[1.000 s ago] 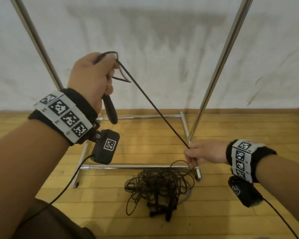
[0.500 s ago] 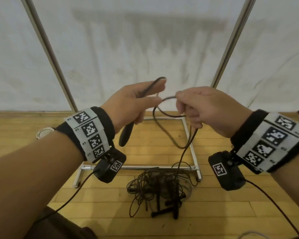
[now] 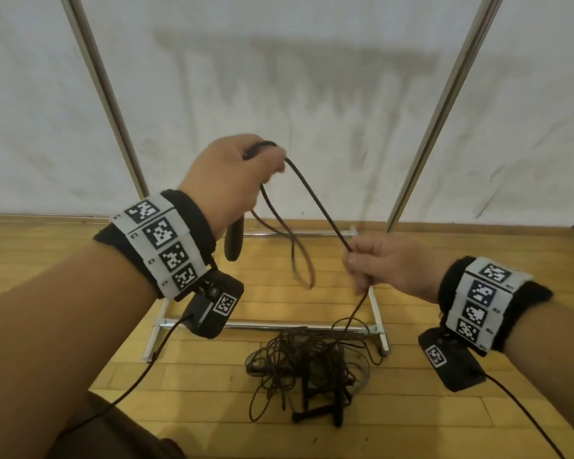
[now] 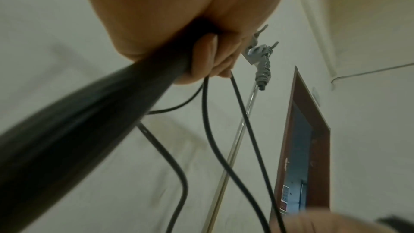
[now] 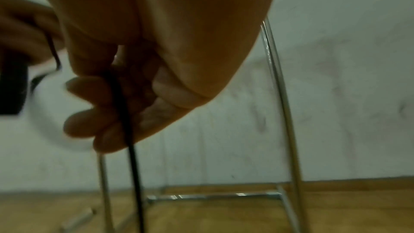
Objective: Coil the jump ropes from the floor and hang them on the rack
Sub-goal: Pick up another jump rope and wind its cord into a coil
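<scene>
Snag risk: rope (image 3: 318, 207) trails into floor tangle (image 3: 312, 369).
My left grip (image 3: 232, 180) clutches handle (image 3: 233, 241) and loops; right grip (image 3: 378, 266) pinches rope—pulling could drag the pile.

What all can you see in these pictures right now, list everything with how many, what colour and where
Jump rope being coiled: one, black, stretched between both hands, loops hanging below the left.
Rope handle: one, black, sticking down from the left fist.
Rope pile: count unclear, dark, tangled on the floor before the rack base.
Rack: one, silver metal, two uprights and a base frame against the wall.
Floor: wood, yellow-brown.
Wall: white, stained.
Door: one, brown-framed, left wrist view.
Left hand: grips handle and loops.
Right hand: pinches the rope.
</scene>
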{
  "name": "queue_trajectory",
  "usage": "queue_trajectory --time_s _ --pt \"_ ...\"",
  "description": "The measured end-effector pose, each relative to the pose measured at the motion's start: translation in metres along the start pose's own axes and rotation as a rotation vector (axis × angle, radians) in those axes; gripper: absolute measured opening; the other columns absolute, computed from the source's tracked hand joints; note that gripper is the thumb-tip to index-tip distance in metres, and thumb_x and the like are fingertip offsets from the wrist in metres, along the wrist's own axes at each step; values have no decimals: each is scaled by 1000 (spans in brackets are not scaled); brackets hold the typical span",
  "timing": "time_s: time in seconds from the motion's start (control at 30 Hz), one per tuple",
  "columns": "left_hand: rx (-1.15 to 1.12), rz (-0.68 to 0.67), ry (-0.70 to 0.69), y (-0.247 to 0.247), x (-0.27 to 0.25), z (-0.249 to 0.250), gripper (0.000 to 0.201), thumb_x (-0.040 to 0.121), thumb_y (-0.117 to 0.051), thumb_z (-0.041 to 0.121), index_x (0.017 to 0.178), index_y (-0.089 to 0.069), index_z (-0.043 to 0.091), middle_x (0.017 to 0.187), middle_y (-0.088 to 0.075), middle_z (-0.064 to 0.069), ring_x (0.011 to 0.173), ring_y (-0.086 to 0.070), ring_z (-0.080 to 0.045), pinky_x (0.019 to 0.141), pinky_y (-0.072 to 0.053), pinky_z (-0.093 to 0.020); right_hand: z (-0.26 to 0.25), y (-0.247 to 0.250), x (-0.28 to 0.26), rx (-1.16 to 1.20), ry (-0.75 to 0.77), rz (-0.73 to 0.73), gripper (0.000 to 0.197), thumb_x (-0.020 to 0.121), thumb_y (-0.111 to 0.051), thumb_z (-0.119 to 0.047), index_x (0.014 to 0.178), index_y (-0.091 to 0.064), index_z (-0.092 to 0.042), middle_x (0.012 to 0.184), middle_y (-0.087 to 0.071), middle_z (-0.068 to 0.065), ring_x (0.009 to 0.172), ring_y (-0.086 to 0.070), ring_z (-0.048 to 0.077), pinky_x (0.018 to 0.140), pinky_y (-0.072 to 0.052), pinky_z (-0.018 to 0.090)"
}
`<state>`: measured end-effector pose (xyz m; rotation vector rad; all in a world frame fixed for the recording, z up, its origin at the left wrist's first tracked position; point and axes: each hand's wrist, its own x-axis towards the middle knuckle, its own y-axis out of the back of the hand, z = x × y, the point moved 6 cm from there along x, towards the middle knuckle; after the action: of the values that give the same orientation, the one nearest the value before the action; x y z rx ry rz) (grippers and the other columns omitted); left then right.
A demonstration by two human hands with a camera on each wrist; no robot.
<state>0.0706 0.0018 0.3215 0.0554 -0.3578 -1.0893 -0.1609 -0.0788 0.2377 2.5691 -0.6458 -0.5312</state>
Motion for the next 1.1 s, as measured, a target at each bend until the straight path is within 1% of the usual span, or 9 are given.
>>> queue_trajectory --time_s 0.17,0.27,0.37,0.53,0.63,0.7,0.8,0.87,1.1 --pt "-61 186 43 34 9 -14 21 92 -67 39 77 -77 29 67 -61 8 49 -41 -8 47 -35 -28 68 -16 -9 -184 -348 -217 30 108 -45 -32 108 -71 -17 101 -78 0 96 -71 7 75 -51 9" --pt "223 108 128 29 7 -37 13 98 -66 36 104 -76 32 87 -76 10 47 -56 -4 49 -47 -27 61 -6 -5 -345 -292 -129 31 107 -45 -36 103 -71 -20 95 -78 -1 91 -72 11 92 -56 30" --pt "349 45 215 23 4 -54 31 101 -64 39 131 -70 35 93 -74 14 49 -62 -2 52 -52 -26 17 25 -3 -230 -117 133 31 107 -45 -33 94 -68 -17 77 -73 3 78 -75 17 90 -58 46" --pt "167 -103 146 -3 -4 -37 40 86 -66 59 122 -74 43 117 -76 21 50 -57 -8 52 -49 -25 -61 57 -24 52 229 433 39 105 -44 -35 87 -65 -9 58 -47 1 53 -53 19 60 -56 27" --pt "-11 -254 140 -30 -12 -27 45 76 -74 64 116 -77 44 122 -75 -18 48 -51 -15 47 -45 -24 -59 35 -19 52 174 351 39 109 -42 -29 87 -63 -4 60 -42 5 54 -44 22 53 -50 24" --pt "-5 -350 130 -45 -18 -25 44 75 -76 62 115 -77 43 108 -76 -24 47 -50 -16 47 -44 -26 -51 21 -12 42 126 293 39 109 -43 -27 88 -63 -1 60 -40 6 55 -40 23 51 -48 25" --pt "123 -463 86 -57 -26 -24 31 83 -74 57 109 -78 42 58 -63 0 46 -50 -13 48 -43 -25 -46 18 -8 56 137 275 40 108 -45 -28 87 -63 0 57 -41 4 53 -41 21 52 -48 25" --pt "135 -490 85 -59 -25 -24 19 90 -76 48 106 -79 38 54 -57 7 46 -48 -12 47 -42 -22 -47 20 -9 78 160 278 42 108 -46 -30 85 -64 0 56 -41 3 52 -43 21 53 -49 24" --pt "138 -572 158 -66 -25 -24 9 102 -66 29 100 -72 23 98 -81 2 43 -48 -9 40 -37 -19 -45 23 -14 103 206 241 40 107 -48 -30 84 -64 -1 57 -40 3 55 -47 21 60 -52 28"
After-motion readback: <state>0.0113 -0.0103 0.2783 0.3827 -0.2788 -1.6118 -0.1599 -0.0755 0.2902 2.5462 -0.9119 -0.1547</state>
